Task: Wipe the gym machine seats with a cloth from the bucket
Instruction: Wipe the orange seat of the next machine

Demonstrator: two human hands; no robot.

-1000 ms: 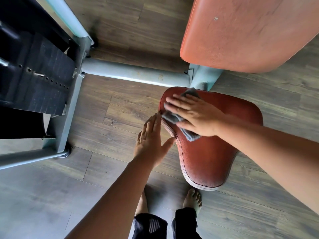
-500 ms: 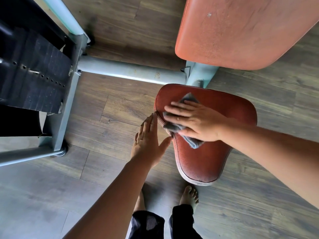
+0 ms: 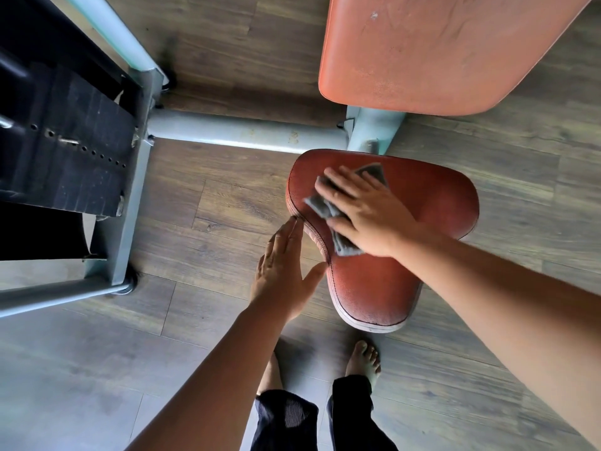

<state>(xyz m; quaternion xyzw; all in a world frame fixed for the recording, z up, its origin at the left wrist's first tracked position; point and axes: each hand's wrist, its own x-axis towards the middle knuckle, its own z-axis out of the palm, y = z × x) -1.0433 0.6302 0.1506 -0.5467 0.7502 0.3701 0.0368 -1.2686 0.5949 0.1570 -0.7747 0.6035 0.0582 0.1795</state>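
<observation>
A red-brown padded seat (image 3: 432, 203) of the gym machine sits in the middle of the view. My right hand (image 3: 364, 216) lies flat on its left half and presses a grey cloth (image 3: 320, 203) against the pad. The cloth shows beyond my fingers and under my palm. My left hand (image 3: 281, 271) rests against the seat's left edge, fingers straight and together, thumb spread toward the pad, holding nothing. An orange backrest pad (image 3: 439, 50) hangs above the seat at the top right. No bucket is in view.
The grey steel frame (image 3: 247, 133) runs along the floor from the seat post to the left. A black weight stack (image 3: 65, 148) stands at the left. My bare feet (image 3: 362, 359) stand on the wood-look floor just below the seat.
My right hand has slid the cloth up and to the right across the seat, toward its far edge. My left hand stays at the seat's left edge.
</observation>
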